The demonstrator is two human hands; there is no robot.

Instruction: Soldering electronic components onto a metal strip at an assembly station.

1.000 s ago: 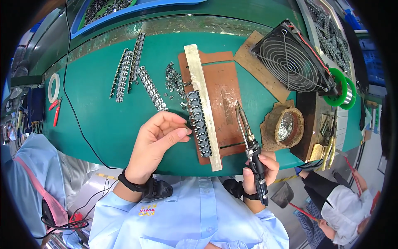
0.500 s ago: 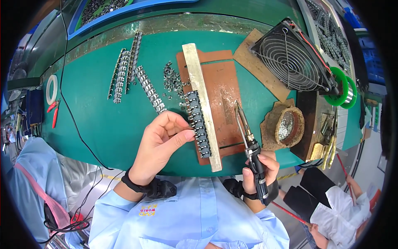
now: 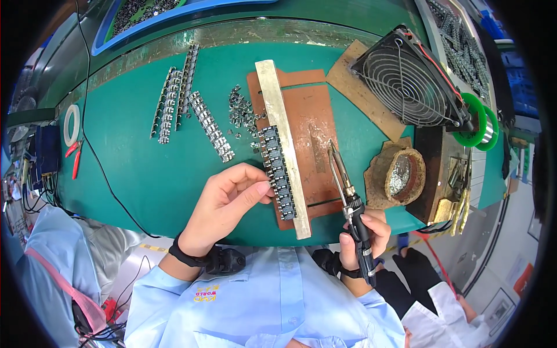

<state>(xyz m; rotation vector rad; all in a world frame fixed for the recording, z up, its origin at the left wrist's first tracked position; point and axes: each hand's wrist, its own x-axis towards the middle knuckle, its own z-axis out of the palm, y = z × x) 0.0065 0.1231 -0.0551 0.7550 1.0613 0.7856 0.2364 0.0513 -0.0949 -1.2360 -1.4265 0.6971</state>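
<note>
My right hand (image 3: 380, 233) is wrapped round the black handle of a soldering iron (image 3: 357, 223). The iron's metal tip points up and away, over a reddish-brown board (image 3: 316, 122). On that board lies a pale straight bar (image 3: 271, 93), with a row of small black components (image 3: 277, 168) along its left side. My left hand (image 3: 217, 209) has thumb and forefinger pinched together at the left edge of this row. Whatever lies between those fingertips is too small and hidden to name. Small loose metal clips (image 3: 241, 113) are heaped just beyond the left hand.
Metal strips (image 3: 210, 126) lie at the left on the green mat, with red-handled pliers (image 3: 77, 158) and a tape roll (image 3: 72, 124) further left. A fan (image 3: 403, 81), a solder spool (image 3: 477, 122) and a crusted round pot (image 3: 397, 177) stand at the right. Another person (image 3: 435, 313) is at lower right.
My left hand has shifted very slightly along the component row, still pinched. The right hand and soldering iron stay nearly in place. The person at lower right has moved.
</note>
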